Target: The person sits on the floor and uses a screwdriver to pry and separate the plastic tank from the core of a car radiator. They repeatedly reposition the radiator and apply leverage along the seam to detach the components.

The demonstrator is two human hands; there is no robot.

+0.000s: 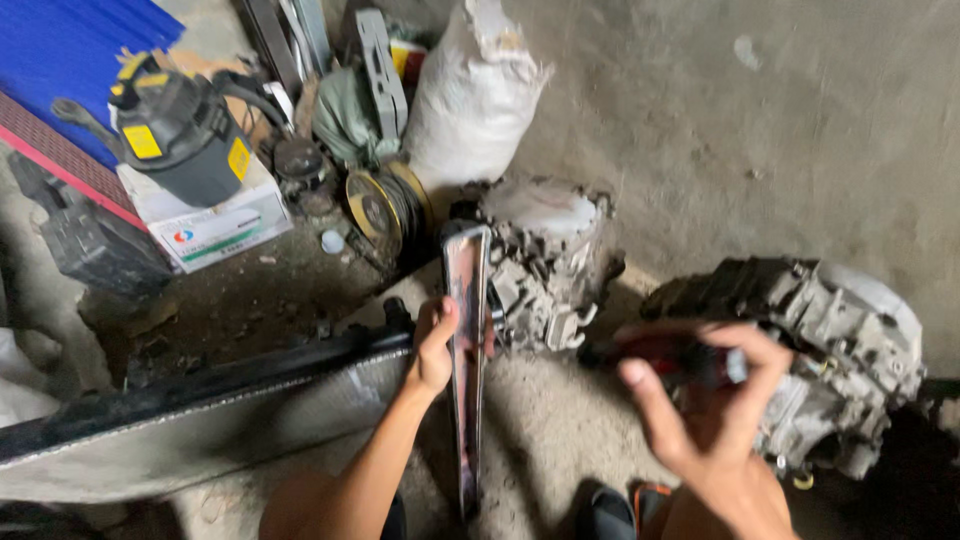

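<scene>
Metal strip (466, 380) stands upright, gripped in left hand (434, 348); right hand (705, 400), fingers curled around a blurred red tool (668, 357). Inspection step; next needs tool brought onto strip.

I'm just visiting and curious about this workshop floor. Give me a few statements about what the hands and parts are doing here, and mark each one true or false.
1. The left hand grips a long shiny metal strip. True.
2. The right hand is empty. False: it holds a blurred red and dark object.
3. A white sack stands by the wall. True.
4. The grey canister sits on bare floor. False: it rests on a white box.
5. Two greasy machine housings lie on the floor. True.
</scene>
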